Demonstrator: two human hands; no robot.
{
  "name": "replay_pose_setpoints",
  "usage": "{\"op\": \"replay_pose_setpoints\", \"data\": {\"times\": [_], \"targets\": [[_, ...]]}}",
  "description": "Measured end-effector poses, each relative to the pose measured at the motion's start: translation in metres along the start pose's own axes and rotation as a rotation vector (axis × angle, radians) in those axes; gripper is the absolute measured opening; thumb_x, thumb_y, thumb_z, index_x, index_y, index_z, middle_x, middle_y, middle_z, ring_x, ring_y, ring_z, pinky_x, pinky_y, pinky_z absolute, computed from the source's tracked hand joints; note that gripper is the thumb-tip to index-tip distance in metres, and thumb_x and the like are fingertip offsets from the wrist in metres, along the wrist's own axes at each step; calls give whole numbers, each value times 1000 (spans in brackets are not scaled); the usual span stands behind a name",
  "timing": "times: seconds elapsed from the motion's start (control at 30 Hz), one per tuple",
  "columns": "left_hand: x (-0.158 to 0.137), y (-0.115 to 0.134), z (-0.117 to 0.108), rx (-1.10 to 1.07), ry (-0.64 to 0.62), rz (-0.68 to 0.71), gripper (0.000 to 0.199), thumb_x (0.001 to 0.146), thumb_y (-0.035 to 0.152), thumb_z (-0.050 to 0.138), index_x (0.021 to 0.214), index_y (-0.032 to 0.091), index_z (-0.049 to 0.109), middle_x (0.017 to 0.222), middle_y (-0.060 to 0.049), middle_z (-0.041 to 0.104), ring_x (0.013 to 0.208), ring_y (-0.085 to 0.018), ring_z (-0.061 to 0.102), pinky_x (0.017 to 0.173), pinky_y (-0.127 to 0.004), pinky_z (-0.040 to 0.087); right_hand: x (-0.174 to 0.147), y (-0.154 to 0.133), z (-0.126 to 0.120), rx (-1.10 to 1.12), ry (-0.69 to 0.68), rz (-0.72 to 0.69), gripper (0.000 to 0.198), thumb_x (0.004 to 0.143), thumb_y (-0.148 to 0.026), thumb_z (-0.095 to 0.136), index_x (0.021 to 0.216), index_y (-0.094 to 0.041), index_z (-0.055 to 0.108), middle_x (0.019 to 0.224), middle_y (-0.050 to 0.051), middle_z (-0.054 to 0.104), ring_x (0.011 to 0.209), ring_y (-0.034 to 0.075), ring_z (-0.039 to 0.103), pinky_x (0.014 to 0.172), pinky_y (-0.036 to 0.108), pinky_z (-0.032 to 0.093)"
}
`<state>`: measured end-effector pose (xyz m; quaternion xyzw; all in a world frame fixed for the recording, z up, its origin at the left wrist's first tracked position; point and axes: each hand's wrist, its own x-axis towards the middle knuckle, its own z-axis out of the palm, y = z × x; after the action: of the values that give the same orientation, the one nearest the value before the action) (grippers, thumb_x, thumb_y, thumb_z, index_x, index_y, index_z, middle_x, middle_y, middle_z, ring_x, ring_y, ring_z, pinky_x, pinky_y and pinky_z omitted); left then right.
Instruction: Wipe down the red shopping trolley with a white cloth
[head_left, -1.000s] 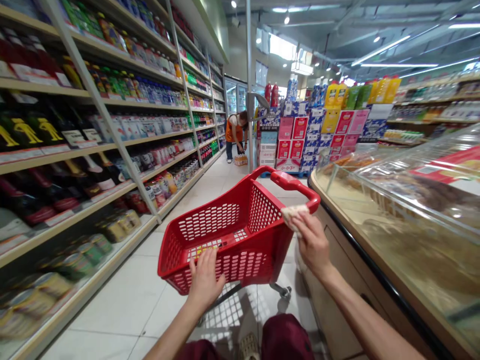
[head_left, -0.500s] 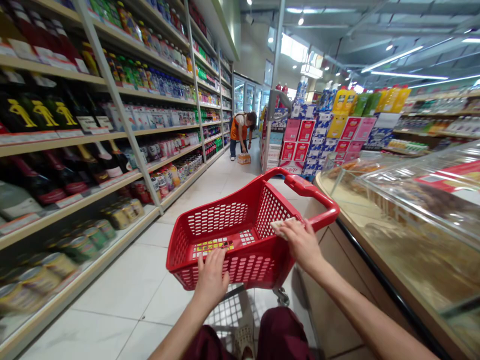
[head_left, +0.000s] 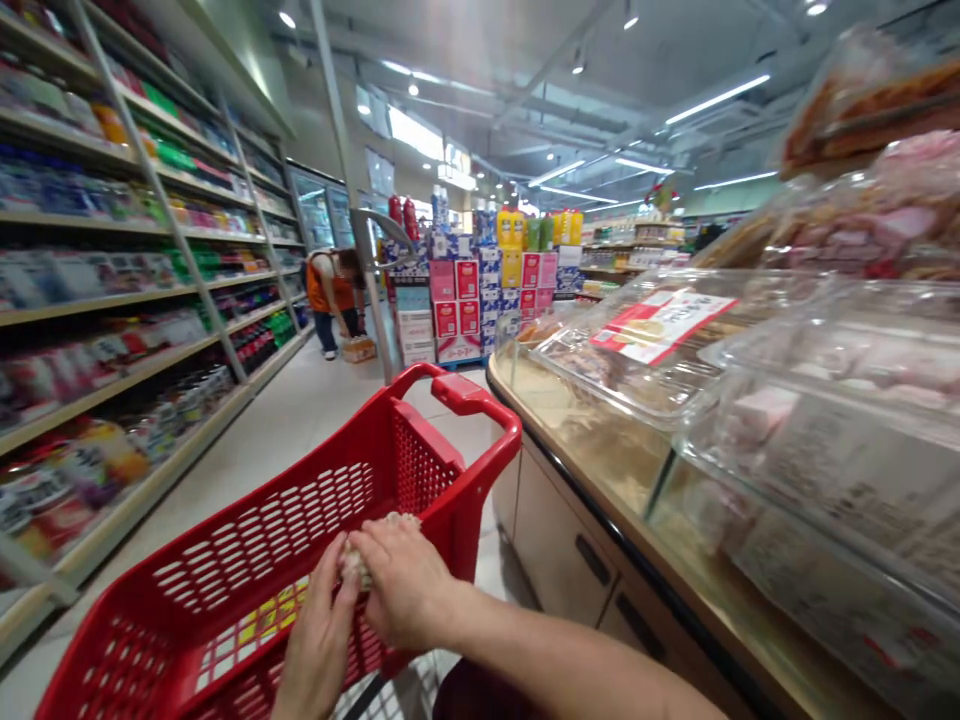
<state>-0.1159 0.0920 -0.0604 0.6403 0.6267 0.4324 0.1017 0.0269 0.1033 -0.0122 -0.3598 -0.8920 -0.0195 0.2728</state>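
Observation:
A pale, crumpled cloth (head_left: 356,566) is bunched between my two hands over the near rim of the red shopping cart (head_left: 247,535). My right hand (head_left: 405,585) wraps over it from the right, and a little cloth sticks out beyond the fingers. My left hand (head_left: 319,630) presses against the cloth's left side, fingers bent and thumb close to it. Most of the cloth is hidden by the fingers. Through the cart's slotted floor a yellow patch shows. The cart's red handle (head_left: 491,450) stands to the right of my hands, untouched.
Drink shelves (head_left: 112,290) line the left. On the right is a display counter (head_left: 577,480) with clear plastic food boxes (head_left: 652,335). A person in an orange apron (head_left: 334,295) bends over a pack on the floor ahead, beside a metal post (head_left: 352,180) and stacked drink cartons (head_left: 457,300).
My hands have come together on the cloth; before, the left lay open at the cart's near side and the right held the cloth near the handle. The view has turned right.

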Motion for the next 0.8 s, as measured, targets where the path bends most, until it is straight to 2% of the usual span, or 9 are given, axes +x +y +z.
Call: {"op": "replay_pose_setpoints", "data": {"times": [0.07,0.13,0.23,0.3,0.37,0.5,0.57,0.7,0.8], "targets": [[15,22,23,-9,-51,85,45,79,44,27,108,15,47,110,-10,54,103,-23,50,88,-41,40,-2,16,-27,17,-32,89,55,75,-29,43,126,-15,30,125,7,43,115,20,34,100,43,18],[23,43,43,57,-19,196,39,77,40,35,101,13,51,100,-11,57,94,-24,52,85,-42,42,-6,36,-44,-9,-39,170,49,75,-25,41,123,-16,35,119,7,50,113,20,37,100,45,14],[25,53,55,199,71,351,29,76,24,39,100,14,52,97,-10,58,92,-22,53,83,-39,42,-8,62,-43,-98,27,230,42,75,-19,40,116,-16,45,108,7,57,106,20,42,99,41,15],[20,37,45,311,90,427,29,76,15,38,102,17,51,99,-8,59,92,-20,53,88,-41,38,-8,72,-33,-141,66,220,41,74,-18,41,115,-16,48,103,7,59,102,20,44,97,39,18],[7,6,20,422,96,453,29,77,12,37,102,19,51,99,-7,60,93,-20,54,94,-46,30,-8,77,-25,-154,77,180,39,75,-17,41,113,-17,50,101,6,60,100,20,44,96,37,20],[-25,-47,-29,563,161,369,30,77,11,37,101,19,52,102,-7,61,95,-20,54,98,-51,19,-9,71,-19,-183,104,108,34,76,-20,42,107,-18,55,104,5,58,102,22,42,98,39,15],[-30,-47,-29,562,190,321,31,76,10,36,102,18,52,104,-8,60,99,-20,52,97,-50,21,-9,62,-16,-212,126,119,32,76,-23,44,106,-19,56,102,6,58,100,23,43,98,41,14],[-15,-12,6,478,160,333,35,76,10,36,108,17,50,110,-8,57,105,-19,47,94,-42,30,-7,48,-8,-254,144,107,30,76,-23,44,103,-20,58,98,5,60,96,22,45,98,43,14],[-12,-9,7,459,136,362,34,79,12,35,108,19,50,108,-6,58,103,-17,49,97,-44,25,-7,51,-8,-271,149,66,29,76,-20,43,101,-20,59,97,4,61,95,21,46,97,41,16]]}}
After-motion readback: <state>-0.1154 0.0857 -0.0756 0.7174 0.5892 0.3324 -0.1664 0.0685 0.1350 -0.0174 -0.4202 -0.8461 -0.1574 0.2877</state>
